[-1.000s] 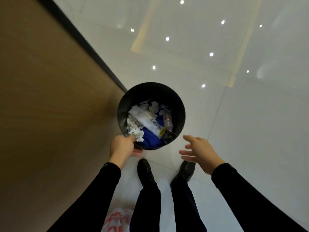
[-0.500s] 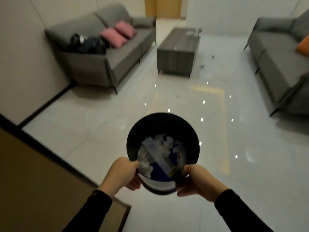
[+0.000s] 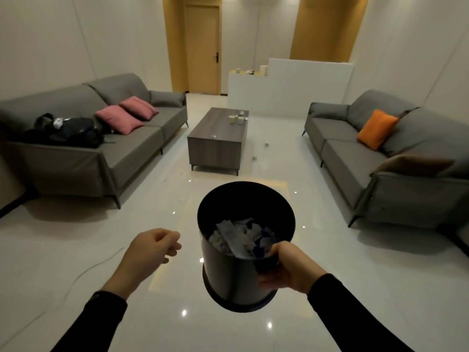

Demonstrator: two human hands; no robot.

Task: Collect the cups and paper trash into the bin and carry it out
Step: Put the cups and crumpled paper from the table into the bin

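While the right hand (image 3: 286, 269) grips the bin (image 3: 243, 240) rim at lower centre, left hand (image 3: 152, 247) loosely curled and empty, collecting begins; next, cups (image 3: 236, 119) on the coffee table (image 3: 215, 138), upper centre.

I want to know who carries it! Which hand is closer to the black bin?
The right hand. It grips the black bin by its near rim. The left hand hangs loosely curled beside the bin, apart from it.

Your right hand (image 3: 286, 270) grips the rim of the black bin (image 3: 228, 273), held above the floor (image 3: 76, 250), crumpled paper (image 3: 238, 237) inside. Your left hand (image 3: 152, 247) hangs loosely curled, apart from it.
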